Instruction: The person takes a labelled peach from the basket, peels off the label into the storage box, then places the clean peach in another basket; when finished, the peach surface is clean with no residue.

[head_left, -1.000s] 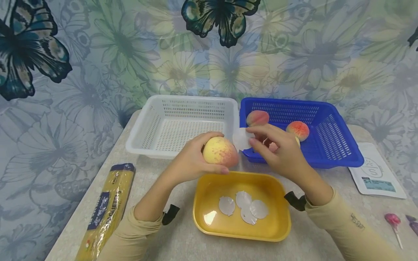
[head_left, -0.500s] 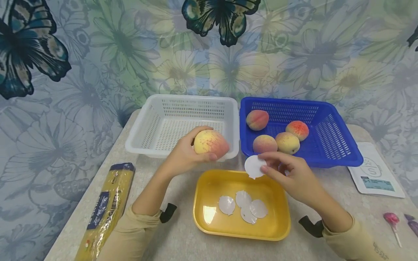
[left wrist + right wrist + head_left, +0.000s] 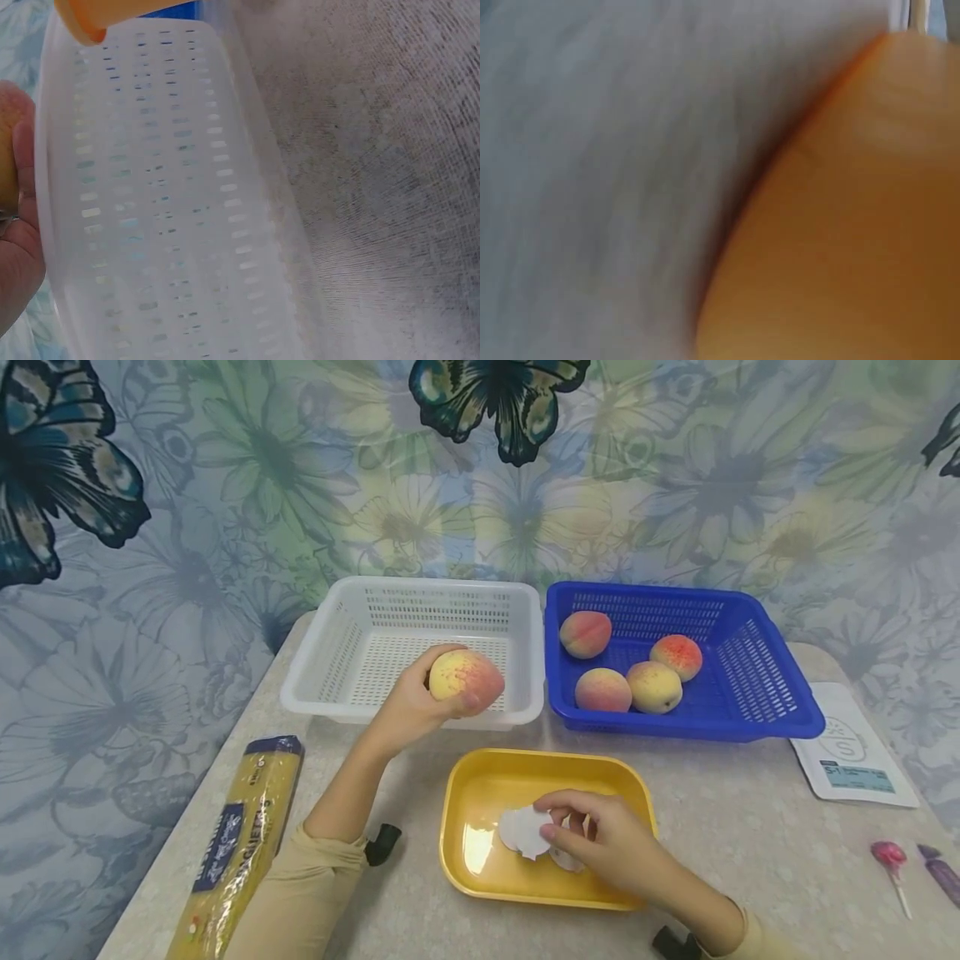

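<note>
My left hand (image 3: 408,710) grips a yellow-and-pink peach (image 3: 468,681) over the front rim of the white perforated basket (image 3: 300,697). In the left wrist view, part of that hand (image 3: 19,255) and the peach (image 3: 7,150) show at the left edge, beside the basket wall (image 3: 157,187). Low over the yellow tray (image 3: 547,897), my right hand (image 3: 618,843) pinches a thin white disc (image 3: 532,837) with a small tab between thumb and fingers. Several similar discs lie in the tray, partly hidden under this hand. The right wrist view is blurred and shows the tray's side (image 3: 840,210).
A blue basket (image 3: 765,660) with several peaches (image 3: 603,691) stands at the back right. A white pouch (image 3: 855,752), a lollipop (image 3: 890,856) and a purple-wrapped item (image 3: 941,872) lie on the right. On the left is a spaghetti packet (image 3: 243,835).
The right hand has moved away from beside the peach, down and toward me with the white disc, into the yellow tray. The left hand has carried the peach left, over the white basket's front.
</note>
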Demonstrator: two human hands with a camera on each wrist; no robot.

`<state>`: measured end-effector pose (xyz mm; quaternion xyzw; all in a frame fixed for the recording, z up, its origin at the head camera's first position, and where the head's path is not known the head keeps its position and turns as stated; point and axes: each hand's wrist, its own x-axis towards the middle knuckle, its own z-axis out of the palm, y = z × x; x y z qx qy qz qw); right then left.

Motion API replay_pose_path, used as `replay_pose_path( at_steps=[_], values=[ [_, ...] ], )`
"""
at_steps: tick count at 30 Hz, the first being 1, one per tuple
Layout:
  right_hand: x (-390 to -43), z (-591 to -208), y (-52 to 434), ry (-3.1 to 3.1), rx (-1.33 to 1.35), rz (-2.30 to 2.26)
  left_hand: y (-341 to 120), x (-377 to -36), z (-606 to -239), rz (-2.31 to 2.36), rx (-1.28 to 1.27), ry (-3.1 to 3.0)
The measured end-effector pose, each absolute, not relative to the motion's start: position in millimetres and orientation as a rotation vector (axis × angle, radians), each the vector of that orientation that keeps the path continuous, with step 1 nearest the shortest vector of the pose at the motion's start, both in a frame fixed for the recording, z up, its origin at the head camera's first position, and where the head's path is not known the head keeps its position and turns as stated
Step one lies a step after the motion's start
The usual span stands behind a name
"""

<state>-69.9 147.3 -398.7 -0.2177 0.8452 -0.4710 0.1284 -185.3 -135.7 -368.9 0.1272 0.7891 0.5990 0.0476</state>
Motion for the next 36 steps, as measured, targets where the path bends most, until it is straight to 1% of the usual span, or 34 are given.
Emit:
replay_pose_path(
  at_steps=[8,14,29,36],
  values=[
    [-66.4,-412.3,106.2,2.456,-0.642,-1.244,-137.9,-188.8,-373.4,1.856,0.344,2.392],
    [-67.6,-418.4,88.8,2.454,-0.66,-1.18,-137.9,-189.2,-373.1,1.865,0.317,2.364],
    [-72.2,-430.5,78.8,2.576,-0.746,-0.864,-137.3,-191.4,-374.3,1.857,0.337,2.345],
    [-68.5,-421.7,83.0,2.611,-0.742,-0.876,-136.7,-191.2,-374.5,1.866,0.335,2.329]
  ],
)
